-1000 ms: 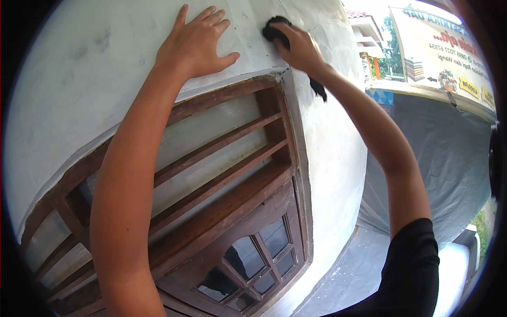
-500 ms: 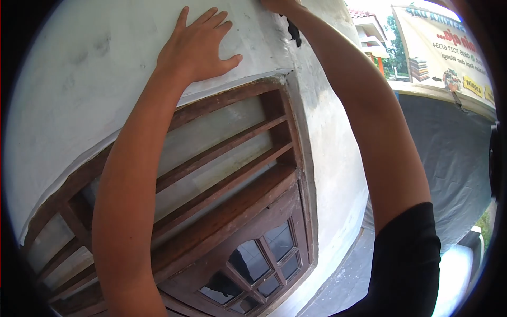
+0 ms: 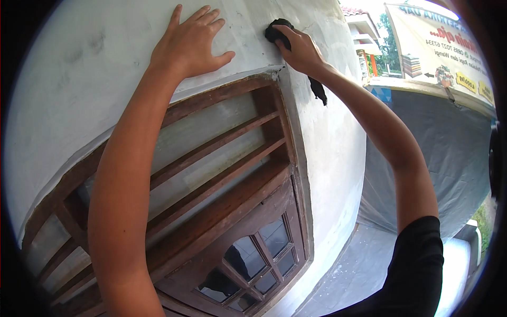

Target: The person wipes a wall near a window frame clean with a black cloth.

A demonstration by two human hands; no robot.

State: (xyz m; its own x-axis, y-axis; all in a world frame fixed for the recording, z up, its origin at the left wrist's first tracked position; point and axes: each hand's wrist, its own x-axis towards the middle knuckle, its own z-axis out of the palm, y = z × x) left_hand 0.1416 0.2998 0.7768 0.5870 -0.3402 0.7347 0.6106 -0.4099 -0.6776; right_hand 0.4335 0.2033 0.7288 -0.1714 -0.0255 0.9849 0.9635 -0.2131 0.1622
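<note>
My left hand lies flat against the pale, smudged wall, its fingers spread, just above the top of a brown wooden door frame. Further right, my right hand grips a bunched black cloth and presses it to the wall, above the frame's upper right corner. A loose end of the cloth hangs below my right wrist. Part of the cloth is hidden under my fingers.
Below my arms are wooden slats and a brown door with small glass panes. On the right hang a printed banner and a grey tarp. A grey floor shows at the lower right.
My right hand has come down from the top edge of the view with the black cloth, now fully visible. My left hand stays on the wall; the view has shifted slightly.
</note>
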